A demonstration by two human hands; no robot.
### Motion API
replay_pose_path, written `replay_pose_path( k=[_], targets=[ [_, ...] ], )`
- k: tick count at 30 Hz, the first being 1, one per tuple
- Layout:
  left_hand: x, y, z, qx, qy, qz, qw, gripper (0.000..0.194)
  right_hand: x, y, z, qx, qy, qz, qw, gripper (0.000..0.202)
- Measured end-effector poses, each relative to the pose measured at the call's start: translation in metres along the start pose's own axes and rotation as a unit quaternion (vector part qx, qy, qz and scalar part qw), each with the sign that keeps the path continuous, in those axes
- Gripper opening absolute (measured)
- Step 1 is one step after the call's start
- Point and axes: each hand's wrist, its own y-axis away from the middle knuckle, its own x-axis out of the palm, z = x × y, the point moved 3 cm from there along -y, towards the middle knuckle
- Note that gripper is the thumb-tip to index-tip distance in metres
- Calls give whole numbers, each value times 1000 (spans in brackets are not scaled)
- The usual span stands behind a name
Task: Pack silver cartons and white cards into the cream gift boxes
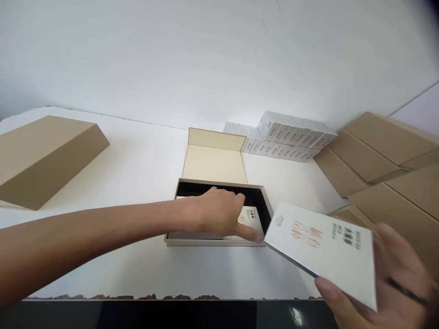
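Note:
An open cream gift box with a black lining stands on the table, its lid folded back. My left hand reaches over it, thumb spread from the bent fingers, above a small white printed box lying inside at the right. Another white surface shows on the left of the tray, mostly covered by my arm. My right hand grips a second white printed box, tilted, just right of the gift box. A dark band circles one finger of that slightly blurred hand.
White printed boxes stand in stacked rows near the wall. Closed tan boxes are piled at the right. Another tan box sits at the left. The white table has a chipped front edge.

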Motion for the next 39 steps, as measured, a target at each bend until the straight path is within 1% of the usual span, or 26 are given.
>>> replay_pose_path(
  k=[2, 4, 5, 7, 8, 10, 11, 12, 14, 15, 17, 19, 21, 22, 24, 26, 27, 30, 34, 36, 39],
  targets=[
    [-5, 13, 4, 5, -8, -35, 999, 69, 17, -19, 11, -10, -22, 19, 1000, 80],
    [-10, 30, 8, 0, -34, -56, 998, 68, 30, -38, 15, -41, -34, 77, 996, 76],
    [-12, 38, 10, -6, -51, -55, 997, 67, 35, -47, 16, -53, -34, 119, 991, 75],
    [-13, 51, 14, -23, -70, -37, 997, 64, 43, -62, 13, -47, -3, 237, 970, 70],
    [-13, 55, 16, -32, -70, -25, 997, 63, 45, -69, 12, -32, 33, 305, 951, 65],
    [-12, 60, 19, -53, -66, -11, 996, 67, 46, -80, 12, 2, 140, 427, 893, 57],
    [-11, 61, 20, -59, -69, -9, 996, 69, 45, -86, 13, 11, 194, 468, 862, 55],
    [-10, 61, 20, -62, -76, -9, 995, 70, 43, -91, 16, 15, 239, 492, 837, 55],
    [-8, 60, 21, -59, -88, -10, 994, 69, 42, -101, 26, 10, 298, 518, 802, 56],
    [-7, 59, 21, -54, -93, -10, 994, 70, 44, -105, 31, -7, 311, 532, 787, 55],
    [-7, 56, 21, -46, -101, -11, 994, 73, 51, -108, 42, -45, 326, 560, 760, 56],
    [-8, 55, 21, -47, -108, -9, 993, 79, 63, -107, 50, -58, 334, 583, 739, 66],
    [-10, 54, 19, -49, -114, -5, 992, 80, 78, -103, 55, -46, 334, 594, 730, 80],
    [-10, 53, 18, -50, -118, -1, 992, 78, 86, -101, 57, -47, 331, 597, 729, 84],
    [-11, 52, 15, -49, -133, 9, 990, 75, 101, -97, 60, -72, 325, 602, 726, 83],
    [-12, 51, 12, -48, -157, 19, 986, 80, 110, -95, 61, -95, 338, 598, 721, 77],
    [-12, 51, 11, -49, -170, 24, 984, 84, 113, -95, 61, -101, 351, 598, 713, 74],
    [-13, 49, 10, -62, -200, 43, 977, 94, 118, -98, 63, -129, 405, 595, 682, 64],
    [-14, 48, 9, -71, -210, 46, 974, 94, 123, -99, 66, -175, 446, 592, 648, 61],
    [-13, 48, 10, -71, -215, 44, 973, 93, 124, -98, 66, -185, 443, 597, 643, 63],
    [-13, 48, 10, -71, -219, 45, 972, 90, 121, -97, 61, -182, 435, 602, 644, 62]
  ],
)
